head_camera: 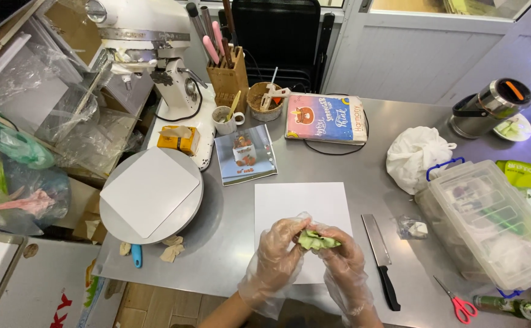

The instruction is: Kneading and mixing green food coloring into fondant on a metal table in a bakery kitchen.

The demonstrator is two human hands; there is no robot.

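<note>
Both of my hands wear thin clear plastic gloves and meet over a white sheet of paper on the steel table. My left hand and my right hand together pinch a small lump of pale green soft material between the fingertips, held just above the paper's near edge. A black-handled knife lies on the table right beside my right hand, blade pointing away.
A round turntable with a white square board sits at left, a stand mixer and knife block behind. A clear lidded box, red scissors, white cloth, a book and a picture card lie around.
</note>
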